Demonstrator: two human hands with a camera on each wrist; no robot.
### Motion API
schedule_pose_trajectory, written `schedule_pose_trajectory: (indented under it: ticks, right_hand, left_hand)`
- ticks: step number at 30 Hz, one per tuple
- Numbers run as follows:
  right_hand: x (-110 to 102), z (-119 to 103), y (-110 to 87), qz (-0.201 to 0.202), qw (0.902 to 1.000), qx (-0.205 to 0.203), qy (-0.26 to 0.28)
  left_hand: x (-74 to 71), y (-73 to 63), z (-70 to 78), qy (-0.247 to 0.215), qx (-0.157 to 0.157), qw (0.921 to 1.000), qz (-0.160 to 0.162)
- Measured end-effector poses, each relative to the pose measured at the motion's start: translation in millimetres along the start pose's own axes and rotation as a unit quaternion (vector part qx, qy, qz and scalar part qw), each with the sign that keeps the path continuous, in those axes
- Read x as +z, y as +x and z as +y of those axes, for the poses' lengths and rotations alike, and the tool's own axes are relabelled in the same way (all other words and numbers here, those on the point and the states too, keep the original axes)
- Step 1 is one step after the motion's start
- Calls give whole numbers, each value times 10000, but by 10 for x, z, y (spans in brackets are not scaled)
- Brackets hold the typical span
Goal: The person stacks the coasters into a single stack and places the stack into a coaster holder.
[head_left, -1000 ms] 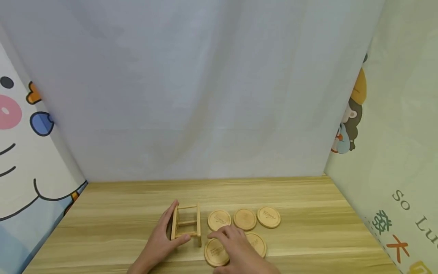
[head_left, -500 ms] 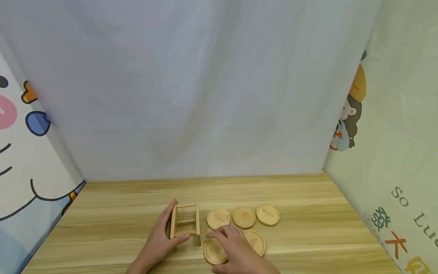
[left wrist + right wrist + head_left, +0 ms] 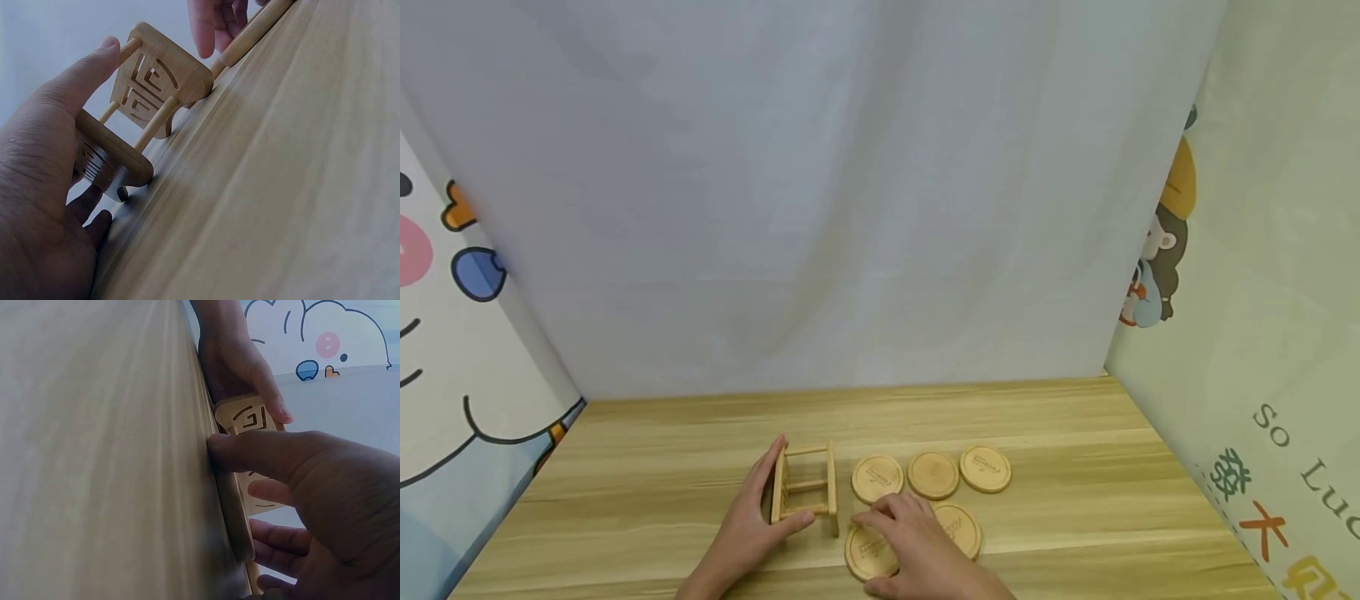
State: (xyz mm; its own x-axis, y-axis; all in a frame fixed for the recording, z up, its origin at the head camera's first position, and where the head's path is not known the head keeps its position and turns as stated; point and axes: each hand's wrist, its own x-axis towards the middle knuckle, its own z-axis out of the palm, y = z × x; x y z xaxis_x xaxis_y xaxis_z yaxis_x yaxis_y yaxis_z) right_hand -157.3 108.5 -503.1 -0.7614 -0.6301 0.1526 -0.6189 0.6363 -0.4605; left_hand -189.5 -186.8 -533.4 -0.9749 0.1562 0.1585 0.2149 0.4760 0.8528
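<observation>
Left hand [image 3: 751,518] has grip closed on left side of wooden rack [image 3: 832,487] well in from back edge of counter [image 3: 1075,500], right hand [image 3: 917,546] arches part-spread over front-left coaster [image 3: 863,557] (cannot tell if pinching), four more coasters [image 3: 933,476] toward back and right edges.

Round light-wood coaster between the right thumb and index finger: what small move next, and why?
Probably close the right hand on the rim of the round light-wood coaster: it lies flat on the wood-grain table, thumb and index finger near opposite edges, firm contact unclear; the left hand holds the light-wood rack.
</observation>
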Motion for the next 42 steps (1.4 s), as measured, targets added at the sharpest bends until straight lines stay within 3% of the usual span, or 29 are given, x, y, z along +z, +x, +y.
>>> schedule_pose_trajectory:
  ticks: [13, 22, 29, 42]
  right_hand:
    - [-11, -9, -3, 153, 9995, -170, -218]
    - [-47, -59, -3, 277, 9986, -150, -426]
    - [-135, -82, -29, 486, 9981, -257, -268]
    - [-301, -37, -153, 726, 9968, 251, -203]
  left_hand:
    - [-7, 7, 4, -85, -132, 9998, -82]
    - [-22, 3, 25, -146, -44, 9998, -84]
    - [-7, -4, -5, -152, -90, 9998, -55]
    - [-15, -8, -12, -167, -72, 9998, -74]
